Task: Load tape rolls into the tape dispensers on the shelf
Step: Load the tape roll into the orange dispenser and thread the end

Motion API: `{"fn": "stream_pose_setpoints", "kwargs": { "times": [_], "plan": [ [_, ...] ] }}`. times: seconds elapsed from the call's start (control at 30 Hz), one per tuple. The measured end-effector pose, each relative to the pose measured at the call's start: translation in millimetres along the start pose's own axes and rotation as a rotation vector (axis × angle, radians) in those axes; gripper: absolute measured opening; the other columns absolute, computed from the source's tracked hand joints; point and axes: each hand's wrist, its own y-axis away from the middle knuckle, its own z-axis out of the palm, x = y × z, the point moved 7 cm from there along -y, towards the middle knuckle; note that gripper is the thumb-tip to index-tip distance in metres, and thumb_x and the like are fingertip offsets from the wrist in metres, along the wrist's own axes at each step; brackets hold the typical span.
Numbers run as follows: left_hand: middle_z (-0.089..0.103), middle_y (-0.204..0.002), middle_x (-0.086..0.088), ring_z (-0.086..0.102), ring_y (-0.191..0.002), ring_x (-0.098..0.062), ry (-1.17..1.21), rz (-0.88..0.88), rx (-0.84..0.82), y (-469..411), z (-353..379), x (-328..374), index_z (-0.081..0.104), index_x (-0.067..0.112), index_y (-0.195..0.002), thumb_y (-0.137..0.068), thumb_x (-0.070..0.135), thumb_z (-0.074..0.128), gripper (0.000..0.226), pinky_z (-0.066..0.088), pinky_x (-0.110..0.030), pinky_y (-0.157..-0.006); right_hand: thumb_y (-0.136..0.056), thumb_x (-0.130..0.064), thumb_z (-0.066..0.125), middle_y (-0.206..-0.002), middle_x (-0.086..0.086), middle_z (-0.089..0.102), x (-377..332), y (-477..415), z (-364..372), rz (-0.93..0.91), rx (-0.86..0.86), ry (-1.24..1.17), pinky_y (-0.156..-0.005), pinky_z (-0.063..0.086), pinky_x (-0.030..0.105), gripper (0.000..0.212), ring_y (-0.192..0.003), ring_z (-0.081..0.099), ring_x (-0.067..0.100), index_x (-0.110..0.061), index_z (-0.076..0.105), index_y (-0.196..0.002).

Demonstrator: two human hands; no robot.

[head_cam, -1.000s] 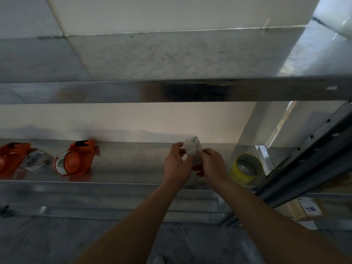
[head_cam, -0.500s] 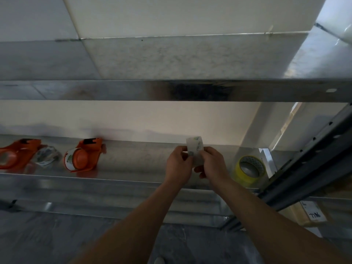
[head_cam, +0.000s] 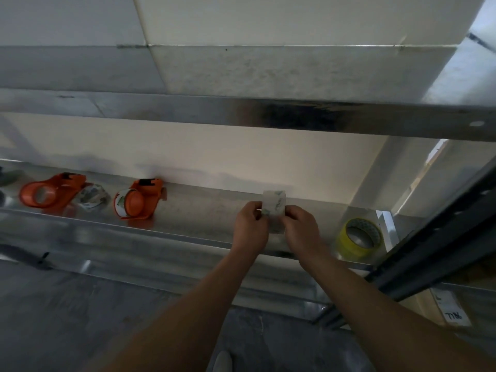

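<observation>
- Over metal shelf [head_cam: 204, 213], centre-right: left hand [head_cam: 251, 224] and right hand [head_cam: 300, 229] pinched white printed tape roll [head_cam: 274, 208], fingers curled.
- Seemed best to free its loose end, then carry left to empty-looking orange dispenser [head_cam: 51, 193].

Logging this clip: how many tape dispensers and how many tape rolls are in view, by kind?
Orange dispensers: 2 (empty dispenser, loaded dispenser)
Tape rolls: 4 (white roll pinched by left hand and right hand, loaded roll, loose printed roll, yellow roll)
Total: 6
</observation>
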Motion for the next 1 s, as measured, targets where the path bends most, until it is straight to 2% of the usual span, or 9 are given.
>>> {"fn": "stream_pose_setpoints", "kwargs": {
  "times": [0.13,0.23,0.3,0.47,0.57,0.73,0.87,1.0],
  "plan": [
    [0.070,-0.109,-0.007,0.066,-0.099,-0.018,0.060,-0.002,0.025,7,-12,-4,0.063,0.009,-0.119,-0.091,0.001,0.053,0.031,0.057,-0.033,-0.087,-0.091,-0.011,0.054,-0.091,0.004,0.070,-3,8,11,0.002,-0.002,-0.055,-0.062,0.045,0.027,0.017,-0.085,0.064,0.019,-0.012,0.071,-0.091],
    [0.071,-0.106,-0.005,0.067,-0.099,-0.019,0.083,0.004,0.020,10,-24,-7,0.066,0.009,-0.116,-0.087,0.000,0.056,0.032,0.057,-0.036,-0.089,-0.083,-0.016,0.053,-0.087,0.003,0.070,-7,13,21,0.040,0.019,-0.104,-0.068,0.055,0.046,0.017,-0.085,0.065,0.027,-0.016,0.070,-0.085],
    [0.072,-0.105,-0.004,0.068,-0.099,-0.019,0.099,0.006,0.012,10,-33,-10,0.067,0.009,-0.115,-0.086,0.002,0.057,0.032,0.057,-0.034,-0.088,-0.076,-0.021,0.051,-0.085,0.003,0.070,-13,19,27,0.047,0.034,-0.116,-0.072,0.056,0.053,0.020,-0.085,0.065,0.030,-0.015,0.069,-0.082],
    [0.069,-0.105,-0.003,0.066,-0.097,-0.017,0.070,0.024,0.033,14,-68,-23,0.063,0.009,-0.120,-0.090,0.010,0.061,0.030,0.050,-0.014,-0.072,-0.076,-0.021,0.049,-0.080,0.005,0.068,-25,34,50,0.060,0.047,-0.116,-0.068,0.054,0.052,0.021,-0.083,0.064,0.035,-0.016,0.069,-0.078],
    [0.067,-0.104,-0.003,0.065,-0.096,-0.016,0.087,0.018,0.046,20,-98,-34,0.060,0.010,-0.124,-0.091,0.011,0.063,0.033,0.047,-0.013,-0.070,-0.071,-0.025,0.048,-0.082,0.009,0.068,-32,45,75,0.069,0.048,-0.137,-0.069,0.056,0.058,0.024,-0.083,0.064,0.037,-0.013,0.068,-0.078],
    [0.065,-0.102,0.000,0.060,-0.087,-0.007,0.061,0.020,0.088,31,-157,-54,0.060,0.012,-0.126,-0.091,0.012,0.061,0.035,0.043,-0.009,-0.066,-0.078,-0.021,0.049,-0.087,0.013,0.066,-54,73,124,0.045,0.012,-0.114,-0.069,0.051,0.054,0.023,-0.082,0.059,0.035,-0.006,0.066,-0.080],
    [0.066,-0.101,0.000,0.062,-0.090,-0.011,0.067,0.009,0.130,40,-205,-70,0.060,0.012,-0.126,-0.091,0.013,0.063,0.035,0.049,-0.017,-0.075,-0.077,-0.024,0.048,-0.088,0.008,0.067,-73,93,168,0.031,-0.018,-0.127,-0.070,0.052,0.055,0.024,-0.086,0.061,0.035,-0.012,0.068,-0.080],
    [0.066,-0.101,-0.002,0.062,-0.093,-0.016,0.071,0.004,0.192,48,-255,-85,0.062,0.010,-0.122,-0.090,0.013,0.065,0.033,0.051,-0.028,-0.085,-0.074,-0.026,0.047,-0.086,0.013,0.066,-92,110,210,0.008,-0.049,-0.158,-0.071,0.052,0.055,0.021,-0.087,0.061,0.038,-0.013,0.064,-0.073]
  ]
}}
